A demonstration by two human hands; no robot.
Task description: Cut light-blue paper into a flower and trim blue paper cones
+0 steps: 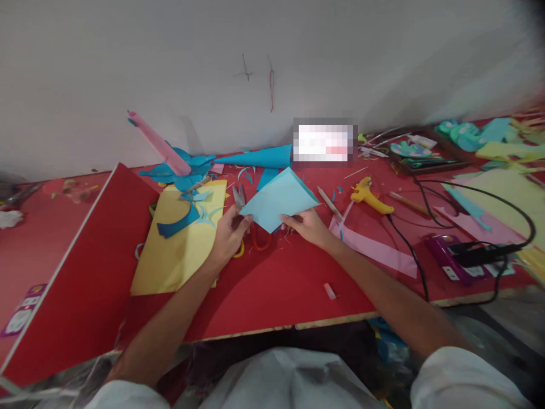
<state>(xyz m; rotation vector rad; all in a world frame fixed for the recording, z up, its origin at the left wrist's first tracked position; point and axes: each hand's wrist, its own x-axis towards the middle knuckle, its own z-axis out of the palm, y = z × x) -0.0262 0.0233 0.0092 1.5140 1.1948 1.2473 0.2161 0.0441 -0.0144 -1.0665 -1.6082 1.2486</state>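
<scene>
A folded sheet of light blue paper [279,200] is held up over the middle of the red table, one corner pointing toward me. My left hand [231,230] pinches its left corner, thumb on top. On the lower right edge, my right hand [307,226] grips the same paper between thumb and fingers. Scissors [239,196] lie behind the left hand and the paper, which partly cover them; red and yellow handles show below. Just beyond the right hand rests a pencil [328,203]. Yellow sheets [170,264] with blue scraps on them lie left of my left hand.
A yellow glue gun [371,196] with a black cord lies to the right, near a purple power strip [457,258]. A red upright panel [80,272] stands at left. Behind are a blue paper cone [259,156] and a pink paper tube [159,143]. Pink strips [378,250] lie right.
</scene>
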